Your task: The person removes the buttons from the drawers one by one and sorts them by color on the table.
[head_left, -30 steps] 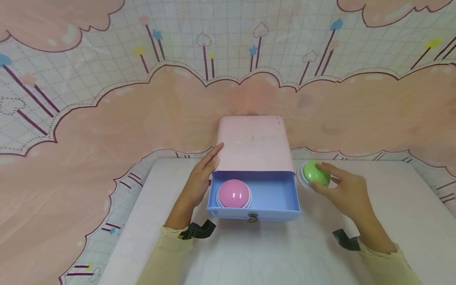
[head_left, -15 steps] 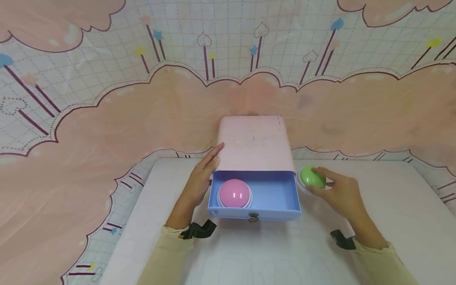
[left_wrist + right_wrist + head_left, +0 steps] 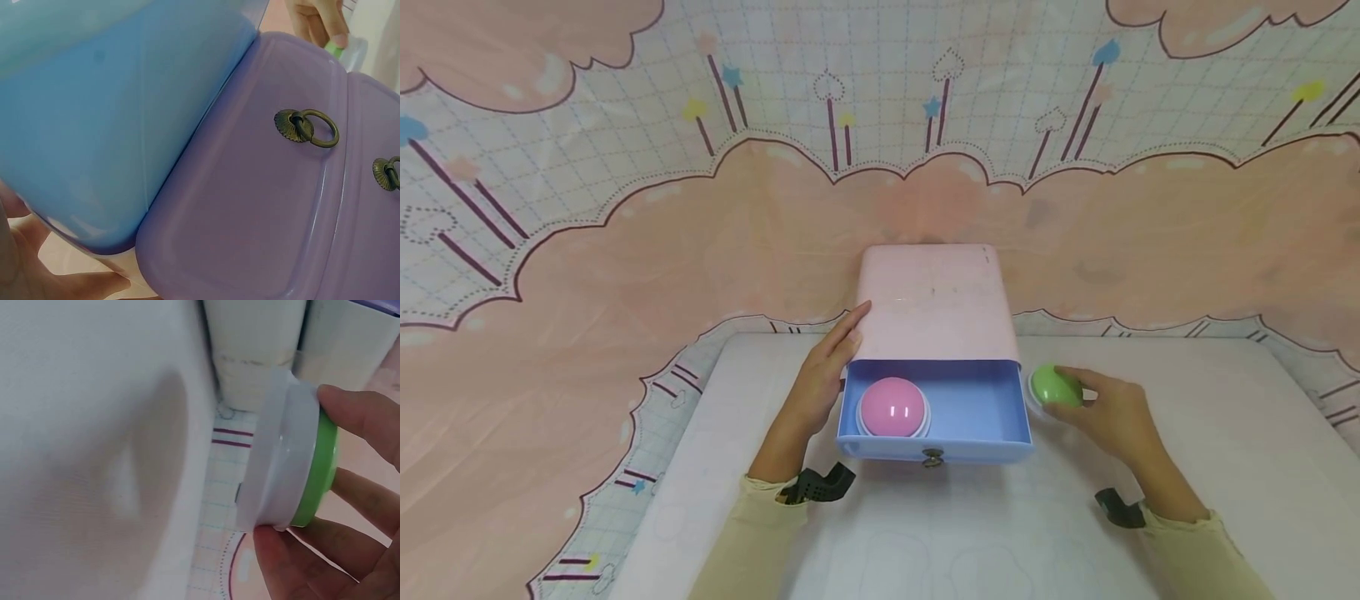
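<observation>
My right hand (image 3: 1116,417) holds a green dome push button (image 3: 1054,387) with a whitish round base. It is just right of the pulled-out blue drawer (image 3: 880,447). In the right wrist view the button (image 3: 322,478) is on its side, thumb and fingers round its edge, held off the white surface. A pink dome button (image 3: 892,407) sits in the drawer's left half. My left hand (image 3: 820,375) rests along the left side of the pink-topped drawer cabinet (image 3: 936,304), fingers extended. Purple drawer fronts (image 3: 237,187) with brass ring pulls show below the blue drawer in the left wrist view.
The cabinet stands on a white table (image 3: 925,542), towards its back edge. Behind hangs a printed cloth (image 3: 760,233) with peach cloud shapes. A black wrist mount (image 3: 1120,508) sits at my right cuff, another (image 3: 820,483) at the left.
My right hand has brought the green push button a little to the left and nearer to me, beside the drawer. The left hand, cabinet and pink button stay where they were.
</observation>
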A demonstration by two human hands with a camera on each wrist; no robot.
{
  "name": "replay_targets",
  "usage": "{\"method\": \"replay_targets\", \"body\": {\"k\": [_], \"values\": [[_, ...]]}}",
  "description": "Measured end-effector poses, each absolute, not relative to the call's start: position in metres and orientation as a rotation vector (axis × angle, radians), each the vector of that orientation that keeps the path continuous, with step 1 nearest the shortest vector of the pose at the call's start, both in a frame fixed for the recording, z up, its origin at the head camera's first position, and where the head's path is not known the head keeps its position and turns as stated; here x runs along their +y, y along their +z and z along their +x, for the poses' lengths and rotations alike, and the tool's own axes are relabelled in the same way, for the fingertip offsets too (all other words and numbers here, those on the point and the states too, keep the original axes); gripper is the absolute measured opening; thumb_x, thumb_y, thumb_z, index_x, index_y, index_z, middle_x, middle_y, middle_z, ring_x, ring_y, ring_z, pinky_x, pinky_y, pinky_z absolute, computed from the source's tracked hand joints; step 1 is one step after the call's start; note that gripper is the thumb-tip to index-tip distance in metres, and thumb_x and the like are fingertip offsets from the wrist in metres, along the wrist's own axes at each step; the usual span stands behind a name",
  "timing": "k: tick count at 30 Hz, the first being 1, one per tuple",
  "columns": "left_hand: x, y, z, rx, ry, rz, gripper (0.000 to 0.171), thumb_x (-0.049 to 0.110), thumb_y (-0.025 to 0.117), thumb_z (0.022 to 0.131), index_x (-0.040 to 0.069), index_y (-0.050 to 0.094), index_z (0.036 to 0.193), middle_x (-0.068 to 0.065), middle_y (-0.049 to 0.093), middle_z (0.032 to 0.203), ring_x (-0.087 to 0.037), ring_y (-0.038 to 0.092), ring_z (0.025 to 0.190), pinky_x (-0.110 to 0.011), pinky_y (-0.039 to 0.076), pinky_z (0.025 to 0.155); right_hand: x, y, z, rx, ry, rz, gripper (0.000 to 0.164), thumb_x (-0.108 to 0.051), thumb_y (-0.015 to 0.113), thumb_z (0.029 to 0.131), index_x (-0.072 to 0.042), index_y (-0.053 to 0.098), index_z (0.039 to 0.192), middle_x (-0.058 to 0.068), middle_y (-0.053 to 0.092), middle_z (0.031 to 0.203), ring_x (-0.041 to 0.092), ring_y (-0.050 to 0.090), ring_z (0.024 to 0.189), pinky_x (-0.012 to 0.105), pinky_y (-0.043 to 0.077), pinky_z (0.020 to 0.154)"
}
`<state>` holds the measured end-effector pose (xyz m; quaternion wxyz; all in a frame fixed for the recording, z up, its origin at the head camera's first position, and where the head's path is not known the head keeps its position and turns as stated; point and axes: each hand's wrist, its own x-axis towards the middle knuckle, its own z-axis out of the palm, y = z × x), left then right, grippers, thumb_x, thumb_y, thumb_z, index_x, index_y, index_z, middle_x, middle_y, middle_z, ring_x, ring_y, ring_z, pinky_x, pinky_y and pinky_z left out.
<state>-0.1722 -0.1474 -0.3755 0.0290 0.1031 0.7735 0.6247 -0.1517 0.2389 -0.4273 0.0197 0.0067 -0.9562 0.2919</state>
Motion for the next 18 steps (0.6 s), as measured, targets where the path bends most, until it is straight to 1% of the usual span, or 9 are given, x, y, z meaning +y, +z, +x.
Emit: {"method": "replay_targets", "body": {"k": [5, 10, 18], "values": [[-0.148, -0.376, -0.172, 2.386, 1.928, 0.316, 0.045, 0.046, 0.040, 0.108, 0.047, 0.041, 0.153, 0.013, 0.028, 0.167, -0.033, 0.022, 0.157, -0.078, 0.032, 0.107, 0.239, -0.432, -0.151, -3.014, 0.883, 0.058, 0.069, -0.041, 0.083, 0.084, -0.007, 0.062, 0.140, 0.027, 0.061, 0.138, 0.042, 0.063, 0.112, 0.053, 0.058, 0.087], [-0.148, -0.375, -0.172, 2.385, 1.930, 0.321, 0.045, 0.046, 0.040, 0.108, 0.047, 0.041, 0.153, 0.013, 0.027, 0.167, -0.033, 0.022, 0.157, -0.079, 0.031, 0.107, 0.240, -0.436, -0.151, -3.055, 0.880, 0.080, 0.067, -0.037, 0.084, 0.084, -0.007, 0.062, 0.140, 0.026, 0.061, 0.139, 0.044, 0.061, 0.118, 0.057, 0.056, 0.091], [-0.148, -0.375, -0.172, 2.385, 1.924, 0.318, 0.045, 0.046, 0.040, 0.108, 0.048, 0.041, 0.153, 0.014, 0.028, 0.167, -0.033, 0.022, 0.157, -0.079, 0.030, 0.107, 0.242, -0.444, -0.150, -3.084, 0.872, 0.084, 0.067, -0.037, 0.084, 0.083, -0.007, 0.062, 0.140, 0.027, 0.061, 0.138, 0.047, 0.059, 0.121, 0.060, 0.054, 0.093]]}}
